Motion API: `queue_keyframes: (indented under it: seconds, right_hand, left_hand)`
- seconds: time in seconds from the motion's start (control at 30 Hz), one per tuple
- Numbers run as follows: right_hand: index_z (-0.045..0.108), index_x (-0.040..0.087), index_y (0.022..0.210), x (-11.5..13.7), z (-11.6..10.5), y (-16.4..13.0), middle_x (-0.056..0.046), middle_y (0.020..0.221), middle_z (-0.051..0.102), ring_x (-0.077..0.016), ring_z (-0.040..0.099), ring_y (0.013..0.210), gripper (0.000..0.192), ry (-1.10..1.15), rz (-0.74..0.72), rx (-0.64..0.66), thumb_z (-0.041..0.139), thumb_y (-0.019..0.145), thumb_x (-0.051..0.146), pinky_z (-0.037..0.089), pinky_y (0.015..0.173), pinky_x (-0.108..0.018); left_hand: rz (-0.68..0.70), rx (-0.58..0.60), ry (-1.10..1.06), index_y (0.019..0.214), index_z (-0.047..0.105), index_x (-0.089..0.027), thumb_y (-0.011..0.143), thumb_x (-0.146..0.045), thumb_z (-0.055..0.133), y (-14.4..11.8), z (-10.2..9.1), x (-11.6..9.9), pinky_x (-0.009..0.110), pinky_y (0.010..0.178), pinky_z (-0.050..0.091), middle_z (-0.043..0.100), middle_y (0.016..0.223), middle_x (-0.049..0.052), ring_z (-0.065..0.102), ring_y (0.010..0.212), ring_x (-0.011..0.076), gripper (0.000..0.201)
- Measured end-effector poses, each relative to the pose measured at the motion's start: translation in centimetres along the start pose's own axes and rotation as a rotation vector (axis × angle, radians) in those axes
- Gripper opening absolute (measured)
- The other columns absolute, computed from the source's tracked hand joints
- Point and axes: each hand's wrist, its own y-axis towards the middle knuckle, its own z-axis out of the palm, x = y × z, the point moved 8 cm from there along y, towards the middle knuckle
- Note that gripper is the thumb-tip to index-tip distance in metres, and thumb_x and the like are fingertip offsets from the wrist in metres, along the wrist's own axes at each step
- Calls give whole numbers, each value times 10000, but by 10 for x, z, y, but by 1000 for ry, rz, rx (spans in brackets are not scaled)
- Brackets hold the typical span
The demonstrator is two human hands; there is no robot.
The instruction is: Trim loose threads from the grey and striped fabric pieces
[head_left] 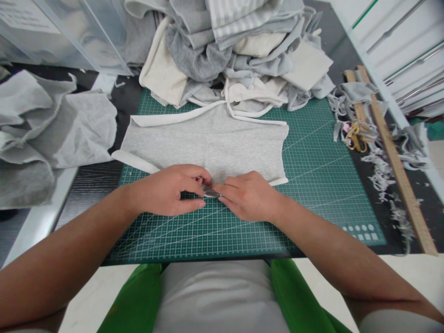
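Observation:
A light grey piece of fabric [208, 138] with white trimmed edges lies flat on the green cutting mat [312, 175]. My left hand [169, 189] and my right hand [248, 194] meet at the fabric's near edge. Both pinch the same small spot of that edge, where a small grey bit [210, 190] shows between the fingertips. What that bit is I cannot tell. The fingers hide the hem beneath them.
A heap of grey and cream fabric pieces [236, 46] sits behind the mat. More grey cloth [52, 129] lies at the left. At the right are wooden rulers [398, 171], gold-handled scissors [355, 136] and fabric scraps [381, 171]. A clear plastic bin [62, 32] stands at the back left.

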Motion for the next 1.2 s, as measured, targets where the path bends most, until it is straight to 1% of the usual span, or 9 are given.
queue_keyframes:
  seconds: [0.3, 0.5, 0.63, 0.8, 0.93, 1.2]
  right_hand:
    - [625, 149, 1077, 0, 0, 1, -31, 799, 656, -132, 542, 631, 264, 25, 26, 17, 429, 940, 259, 277, 543, -286]
    - [642, 179, 1100, 2, 2, 2, -17, 758, 651, -138, 541, 615, 277, 9, 19, 70, 429, 941, 258, 241, 522, -291]
    - [637, 182, 1121, 2, 3, 2, -16, 767, 654, -142, 550, 622, 282, 4, 14, 85, 432, 939, 249, 237, 517, -295]
    - [639, 183, 1115, 0, 3, 1, -13, 766, 654, -142, 557, 633, 279, 19, 18, 53, 441, 935, 263, 253, 526, -292]
    - [648, 182, 1061, -2, 1, 0, -16, 777, 661, -134, 552, 630, 258, 65, 34, 18, 442, 937, 274, 275, 540, -284]
    - [638, 178, 1037, -3, 2, 1, -22, 796, 666, -132, 553, 648, 245, 94, 44, 27, 440, 938, 281, 293, 558, -279]
  left_hand:
    - [0, 16, 1, 955, 715, -211, 857, -245, 604, 0, 1, 0, 255, 842, 469, 598, 1126, 51, 583, 940, 136, 152]
    - [1, -2, 16, 922, 720, -201, 853, -250, 610, 1, 0, -1, 256, 847, 473, 599, 1123, 59, 589, 927, 135, 140]
    - [3, -6, 19, 901, 721, -191, 850, -246, 610, 1, -1, -2, 249, 846, 472, 602, 1115, 59, 593, 924, 134, 134]
    - [-4, -10, 17, 905, 718, -198, 848, -237, 610, -2, -3, 0, 246, 855, 473, 606, 1121, 51, 598, 941, 133, 128]
    - [3, -12, 18, 915, 716, -199, 850, -230, 605, -2, -3, 1, 241, 846, 475, 610, 1121, 49, 602, 933, 127, 133]
    - [-14, -14, 24, 894, 716, -197, 855, -237, 595, -2, -3, 2, 230, 824, 477, 615, 1116, 48, 608, 906, 120, 134]
